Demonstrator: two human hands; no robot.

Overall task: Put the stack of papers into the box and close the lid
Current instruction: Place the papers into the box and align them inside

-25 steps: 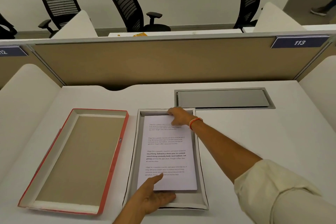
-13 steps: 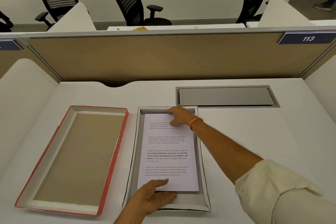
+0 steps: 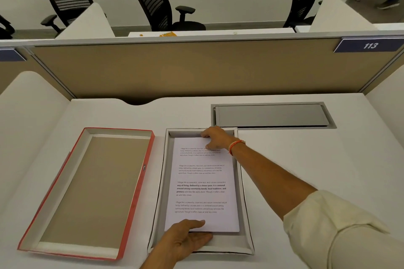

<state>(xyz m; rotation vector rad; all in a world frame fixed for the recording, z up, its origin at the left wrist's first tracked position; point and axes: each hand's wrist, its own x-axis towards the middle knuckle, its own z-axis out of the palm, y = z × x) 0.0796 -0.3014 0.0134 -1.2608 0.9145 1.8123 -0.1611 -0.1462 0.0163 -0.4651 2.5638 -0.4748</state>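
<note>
A stack of printed white papers (image 3: 202, 183) lies inside the shallow white box (image 3: 246, 220) at the middle of the desk. My left hand (image 3: 185, 240) pinches the near edge of the stack, thumb on top and fingers underneath. At the far edge, my right hand (image 3: 215, 137) grips the stack with its fingers curled over it. The red-rimmed lid (image 3: 87, 192) lies upside down on the desk just left of the box, its brown inside facing up.
A grey cable hatch (image 3: 271, 116) is set into the desk beyond the box on the right. A tan partition (image 3: 196, 67) closes off the back of the desk, with white side panels at both sides. Black office chairs (image 3: 153, 0) stand behind it.
The papers have settled a little lower into the box. My left thumb has slid from pointing up the page to lying flat along the near edge. The camera has tilted slightly.
</note>
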